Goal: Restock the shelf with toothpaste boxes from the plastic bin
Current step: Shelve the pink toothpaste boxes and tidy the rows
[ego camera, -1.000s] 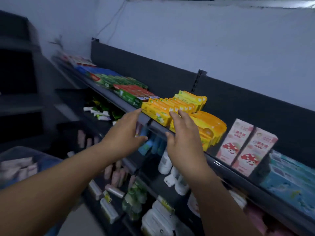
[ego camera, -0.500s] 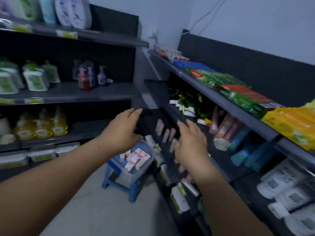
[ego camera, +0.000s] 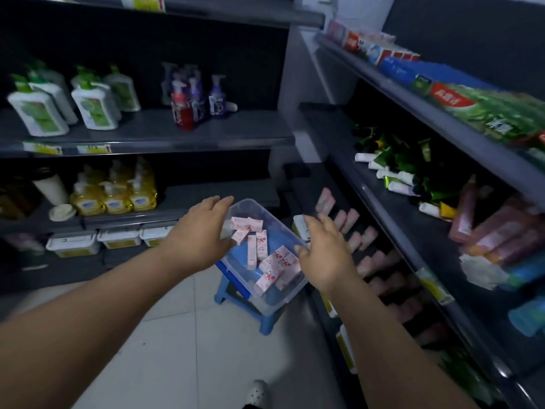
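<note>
A clear plastic bin (ego camera: 283,299) rests on a blue stool (ego camera: 267,320) on the floor, in the corner between two shelf units. Several pink-and-white toothpaste boxes (ego camera: 271,264) lie loose inside it. My left hand (ego camera: 203,231) hovers over the bin's left rim, fingers spread and holding nothing. My right hand (ego camera: 324,252) hovers over the bin's right rim, fingers loosely spread and empty as well. The top shelf on the right (ego camera: 436,113) carries rows of toothpaste boxes in red, blue and green.
Dark shelves on the left (ego camera: 147,134) hold soap and pump bottles. The right unit's lower shelves hold tubes (ego camera: 392,175) and pink packs (ego camera: 486,231). White tile floor (ego camera: 191,349) lies below, with a shoe tip (ego camera: 256,391) at the bottom edge.
The view swung from the top shelf's yellow boxes down and left to the bin. Both hands left the shelf edge and dropped over the bin, still empty.
</note>
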{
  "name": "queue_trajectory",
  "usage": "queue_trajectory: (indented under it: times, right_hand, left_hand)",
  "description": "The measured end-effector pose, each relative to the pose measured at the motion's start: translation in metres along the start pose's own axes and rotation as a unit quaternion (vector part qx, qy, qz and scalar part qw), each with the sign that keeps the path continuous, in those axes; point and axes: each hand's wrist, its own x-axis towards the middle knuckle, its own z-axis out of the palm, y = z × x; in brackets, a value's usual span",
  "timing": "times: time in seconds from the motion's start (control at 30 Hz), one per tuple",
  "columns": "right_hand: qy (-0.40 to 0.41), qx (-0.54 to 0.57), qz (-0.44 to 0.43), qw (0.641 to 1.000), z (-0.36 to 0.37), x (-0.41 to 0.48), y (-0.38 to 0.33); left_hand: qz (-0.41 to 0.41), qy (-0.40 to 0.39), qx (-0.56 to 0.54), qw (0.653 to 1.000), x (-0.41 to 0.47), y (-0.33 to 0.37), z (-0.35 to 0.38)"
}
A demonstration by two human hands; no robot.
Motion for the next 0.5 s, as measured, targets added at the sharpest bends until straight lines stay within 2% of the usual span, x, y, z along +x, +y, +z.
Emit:
queue_trajectory:
  times: [0.27, 0.5]
  right_hand:
    - [-0.096, 0.052, 0.031, 0.993, 0.050, 0.109, 0.045]
    - [-0.187, 0.042, 0.086, 0.978, 0.113, 0.167, 0.085]
  left_hand:
    - [-0.020, -0.048, 0.043, 0.998, 0.104, -0.005, 0.058]
    - [-0.002, -0.163, 0.030, 0.986, 0.182, -0.030, 0.138]
